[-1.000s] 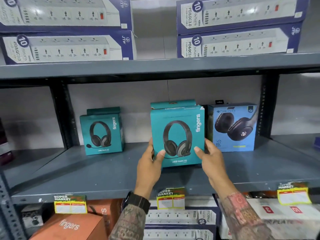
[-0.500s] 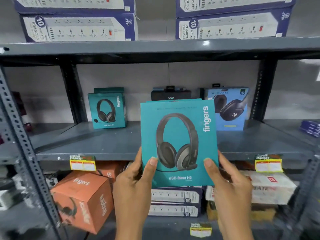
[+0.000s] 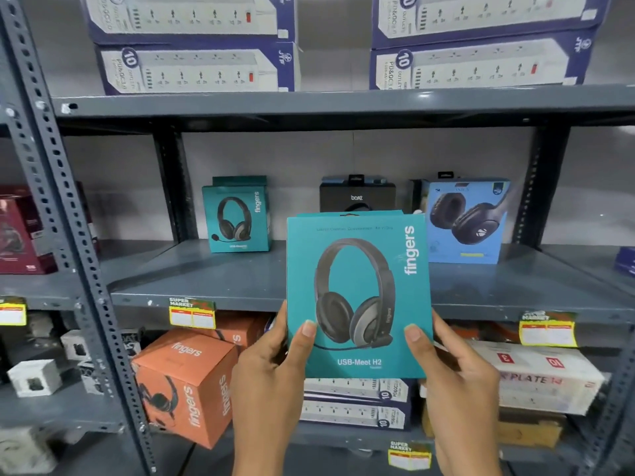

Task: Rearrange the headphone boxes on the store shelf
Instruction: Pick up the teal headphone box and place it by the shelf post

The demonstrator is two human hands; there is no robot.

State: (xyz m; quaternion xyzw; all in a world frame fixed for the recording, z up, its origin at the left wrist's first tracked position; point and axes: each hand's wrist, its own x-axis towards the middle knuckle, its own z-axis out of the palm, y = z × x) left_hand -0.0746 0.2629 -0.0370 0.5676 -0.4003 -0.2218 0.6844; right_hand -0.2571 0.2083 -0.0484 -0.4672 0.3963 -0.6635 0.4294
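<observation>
A teal headphone box (image 3: 357, 297) is held upright at frame centre, off the grey shelf (image 3: 213, 280), front face toward the camera. It is gripped at its lower edges by the left hand (image 3: 271, 369) and right hand (image 3: 453, 376), thumbs pressed on the front, other fingers hidden behind. On the shelf behind, a second teal box (image 3: 237, 216), a black box (image 3: 357, 197) and a blue box (image 3: 467, 221) are seen standing.

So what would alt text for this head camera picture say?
Two hands, left and right, hold a teal headphone box upright before a grey shelf, where a second teal box, a black box and a blue box stand.
</observation>
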